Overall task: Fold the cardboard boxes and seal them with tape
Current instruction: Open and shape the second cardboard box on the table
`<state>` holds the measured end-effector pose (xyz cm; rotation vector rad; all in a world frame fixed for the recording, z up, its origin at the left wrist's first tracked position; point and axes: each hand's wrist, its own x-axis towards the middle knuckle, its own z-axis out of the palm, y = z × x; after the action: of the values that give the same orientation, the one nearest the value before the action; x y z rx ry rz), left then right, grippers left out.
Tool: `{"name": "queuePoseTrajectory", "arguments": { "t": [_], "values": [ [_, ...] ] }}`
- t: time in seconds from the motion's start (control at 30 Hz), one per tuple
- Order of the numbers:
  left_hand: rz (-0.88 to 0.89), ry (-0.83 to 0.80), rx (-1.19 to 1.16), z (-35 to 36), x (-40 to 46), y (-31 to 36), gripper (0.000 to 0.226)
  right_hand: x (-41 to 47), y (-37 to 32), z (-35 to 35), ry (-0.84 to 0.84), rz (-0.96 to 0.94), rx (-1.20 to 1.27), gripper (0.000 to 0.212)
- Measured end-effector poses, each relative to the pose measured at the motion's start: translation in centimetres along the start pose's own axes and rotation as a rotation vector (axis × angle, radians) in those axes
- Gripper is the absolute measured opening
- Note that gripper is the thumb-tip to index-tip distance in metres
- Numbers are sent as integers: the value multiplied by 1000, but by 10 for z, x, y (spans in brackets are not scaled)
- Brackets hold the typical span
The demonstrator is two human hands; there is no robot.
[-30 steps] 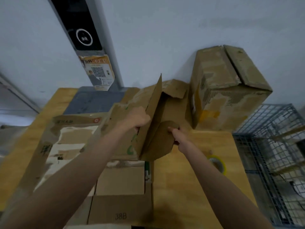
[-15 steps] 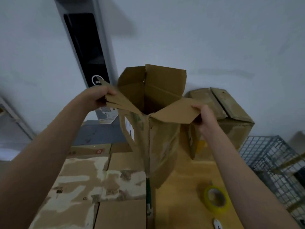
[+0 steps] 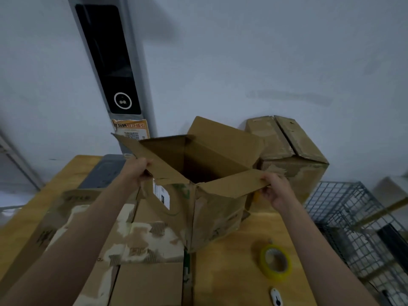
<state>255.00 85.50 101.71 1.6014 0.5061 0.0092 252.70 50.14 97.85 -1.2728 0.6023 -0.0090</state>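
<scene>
- The worn brown cardboard box [image 3: 212,208] is stood upright on the pale wooden table [image 3: 231,272], mouth up, one corner turned toward the camera; its near edge overlaps the flattened, tape-scarred cardboard sheets [image 3: 136,239] laid to its left.
- The left flap [image 3: 154,160] is pinched at its outer edge by the left hand [image 3: 138,171], fingers curled round the card.
- The right flap [image 3: 234,184] is pinched likewise by the right hand [image 3: 274,187]. Both flaps are held spread outward, judged to keep the box squared and its mouth open.
- The far flap [image 3: 223,138] is left standing, untouched.
- The yellow roll of tape [image 3: 276,261] is lying on the table near the right forearm, apart from the box (within reach for sealing, presumably). A small white object [image 3: 276,297] is seen just nearer the camera; its kind cannot be told.
- An assembled brown cardboard box [image 3: 289,157] is set against the wall behind.
- No flap is folded shut yet; no fresh tape is seen on the box.
</scene>
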Motion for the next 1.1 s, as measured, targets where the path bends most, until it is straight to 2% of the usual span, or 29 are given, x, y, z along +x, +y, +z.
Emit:
{"name": "queuePoseTrajectory", "arguments": {
  "t": [0.1,0.2,0.27,0.3,0.37,0.47,0.57,0.67,0.7,0.8,0.87,0.93,1.03,1.1],
  "values": [
    [-32,36,20,-9,-8,-10,7,-1,-1,8,-81,-17,35,7],
    [-41,89,33,-14,-20,-26,19,-1,5,20,-113,-46,41,8],
    [-50,116,27,-15,-26,-43,11,2,11,23,-104,-39,22,4],
    [-53,117,27,-13,-35,-50,3,5,16,22,-91,-28,7,9],
    [-58,84,67,-5,-47,-68,18,12,27,17,-53,3,-53,19],
    [-64,22,58,16,-68,-85,19,17,45,2,13,29,-28,18],
    [-43,-2,9,33,-80,-90,14,17,53,-9,40,-35,-12,16],
    [-32,5,-5,42,-85,-93,14,15,55,-5,39,-52,-103,49],
    [-36,18,-5,43,-86,-93,13,13,56,-2,36,-60,-123,51],
    [-57,49,-11,42,-83,-94,12,5,63,8,7,-157,-134,41],
    [-65,75,-31,38,-84,-94,9,1,71,17,-15,-257,-184,49],
    [-73,100,-69,33,-84,-91,11,0,82,23,-30,-385,-357,55],
    [-66,73,-88,26,-84,-86,20,2,104,28,-35,-567,-643,40],
    [-50,50,-59,23,-83,-86,19,0,119,31,-81,-595,-737,54]
  ]
}}
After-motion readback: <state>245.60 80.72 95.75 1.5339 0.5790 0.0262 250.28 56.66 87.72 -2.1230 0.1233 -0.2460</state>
